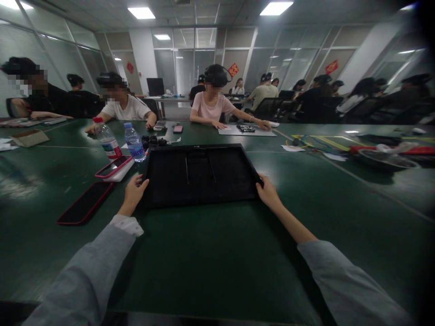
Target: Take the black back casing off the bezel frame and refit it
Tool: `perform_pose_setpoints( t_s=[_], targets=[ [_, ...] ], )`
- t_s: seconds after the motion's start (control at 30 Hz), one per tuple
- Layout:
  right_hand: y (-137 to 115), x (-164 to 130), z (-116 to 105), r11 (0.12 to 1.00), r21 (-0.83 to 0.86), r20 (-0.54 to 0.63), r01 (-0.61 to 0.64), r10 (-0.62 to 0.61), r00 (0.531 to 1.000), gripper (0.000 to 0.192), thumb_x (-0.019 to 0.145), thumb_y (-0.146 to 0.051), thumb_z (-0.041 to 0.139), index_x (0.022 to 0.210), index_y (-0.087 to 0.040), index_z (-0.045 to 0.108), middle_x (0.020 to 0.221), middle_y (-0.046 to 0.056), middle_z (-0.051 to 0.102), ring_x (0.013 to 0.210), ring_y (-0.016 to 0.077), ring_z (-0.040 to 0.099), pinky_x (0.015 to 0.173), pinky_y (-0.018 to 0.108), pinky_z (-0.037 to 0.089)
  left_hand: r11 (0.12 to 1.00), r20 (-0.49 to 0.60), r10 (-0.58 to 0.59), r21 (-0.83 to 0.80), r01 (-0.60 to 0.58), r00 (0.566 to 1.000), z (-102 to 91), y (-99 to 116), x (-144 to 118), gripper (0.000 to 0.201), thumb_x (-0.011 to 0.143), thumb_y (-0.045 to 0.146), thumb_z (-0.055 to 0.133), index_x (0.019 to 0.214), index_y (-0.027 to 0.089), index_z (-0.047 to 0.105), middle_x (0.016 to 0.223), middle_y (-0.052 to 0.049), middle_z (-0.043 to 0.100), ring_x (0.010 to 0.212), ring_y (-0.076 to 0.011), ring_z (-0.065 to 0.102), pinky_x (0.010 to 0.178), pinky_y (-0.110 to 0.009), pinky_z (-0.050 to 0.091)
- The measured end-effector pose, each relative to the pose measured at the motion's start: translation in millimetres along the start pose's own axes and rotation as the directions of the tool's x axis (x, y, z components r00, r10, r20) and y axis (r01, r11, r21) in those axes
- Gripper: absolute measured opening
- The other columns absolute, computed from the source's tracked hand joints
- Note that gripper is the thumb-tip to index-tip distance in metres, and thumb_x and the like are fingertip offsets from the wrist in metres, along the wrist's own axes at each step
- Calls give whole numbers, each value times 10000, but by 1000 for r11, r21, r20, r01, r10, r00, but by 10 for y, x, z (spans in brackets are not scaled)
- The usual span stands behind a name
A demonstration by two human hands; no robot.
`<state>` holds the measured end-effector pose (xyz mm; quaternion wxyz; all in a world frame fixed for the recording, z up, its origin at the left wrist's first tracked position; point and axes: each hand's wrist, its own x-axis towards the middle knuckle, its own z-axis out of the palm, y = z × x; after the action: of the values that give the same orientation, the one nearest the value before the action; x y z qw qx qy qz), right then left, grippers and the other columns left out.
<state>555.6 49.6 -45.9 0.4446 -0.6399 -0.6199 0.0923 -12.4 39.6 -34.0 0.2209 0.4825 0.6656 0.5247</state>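
Note:
A black rectangular tray-like panel (pixel 166 181) with a raised rim lies before me over the green table. Two thin metal rods and a dark bracket (pixel 200 158) show in its middle. At its left edge, my left hand (pixel 133 194) grips the rim, thumb on top. My right hand (pixel 268 191) holds the opposite edge in the same way. The fingers under the rim are partly hidden. I cannot tell whether the panel rests fully on the table or is slightly raised.
Left of the panel stand a red-capped bottle (pixel 108 140) and a blue-capped bottle (pixel 134 144). Nearer lie a phone with a pink rim (pixel 114 166) and a red-edged black phone (pixel 84 204). A metal bowl (pixel 384 159) sits right. Several people sit across the green table (pixel 217 262).

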Motion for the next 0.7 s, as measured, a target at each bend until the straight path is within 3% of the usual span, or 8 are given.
perform_pose_setpoints(
  t_s=[0.23,0.7],
  targets=[
    [1,5,8,1000,18,-16,7,-7,1000,529,821,-311,528,1333,-192,583,1307,162,678,1239,349,641,1146,585,440,997,7,4,71,-5,1000,-15,64,-36,656,797,506,739,1341,147,662,1077,-134,719,903,-246,699,862,-410,577],
    [28,9,25,1000,7,-26,-4,4,1000,525,823,-298,518,1332,-188,585,1308,157,686,1257,337,636,1140,572,451,999,-29,8,41,-7,1000,6,37,-17,598,785,461,774,1292,158,679,1147,-150,741,1037,-269,717,960,-420,562]
  ],
)
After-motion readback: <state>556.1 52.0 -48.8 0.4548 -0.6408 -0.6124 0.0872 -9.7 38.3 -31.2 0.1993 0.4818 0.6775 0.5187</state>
